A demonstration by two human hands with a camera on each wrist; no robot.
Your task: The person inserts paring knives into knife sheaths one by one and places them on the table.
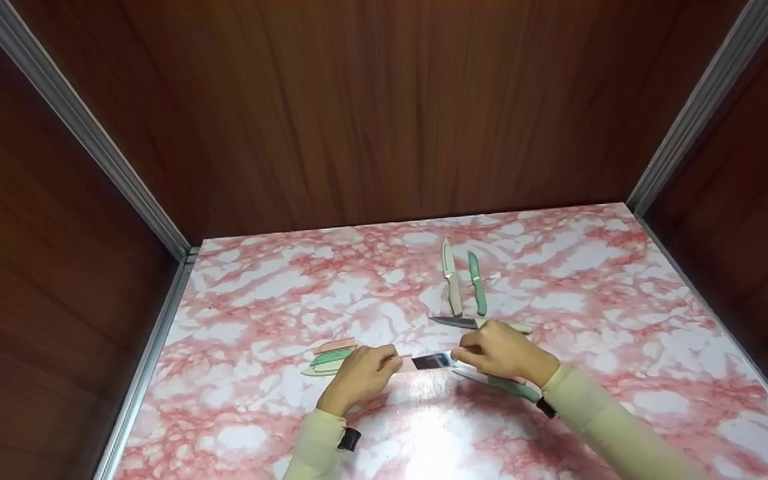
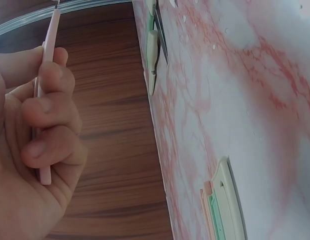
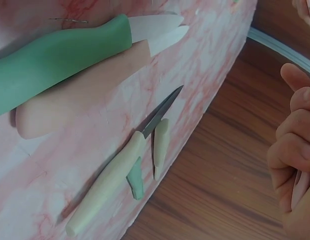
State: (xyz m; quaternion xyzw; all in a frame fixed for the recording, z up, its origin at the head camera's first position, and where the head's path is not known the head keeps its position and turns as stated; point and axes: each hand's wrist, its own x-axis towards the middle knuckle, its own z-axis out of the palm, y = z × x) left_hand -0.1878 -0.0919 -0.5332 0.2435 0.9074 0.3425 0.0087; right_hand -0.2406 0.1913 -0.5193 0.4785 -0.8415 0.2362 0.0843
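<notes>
Pink-sheathed knife [image 1: 429, 362] held just above the marble table [image 1: 624, 300], near its near-middle, blade partly bared. Gripped at the sheath end by left hand [image 1: 359, 375], at the handle end by right hand [image 1: 505, 352], fingers curled. Lay left of this: loose sheaths [image 1: 331, 357]; farther back: three knives [image 1: 464, 283].

A bench [image 1: 624, 280] with a glossy pink-and-white marbled top fills the lower part of the head view — a bright patch of light reflects off it near the front edge. Dark wood-grain walls [image 1: 371, 107] enclose it on three sides, joined by pale metal corner strips [image 1: 84, 127].
</notes>
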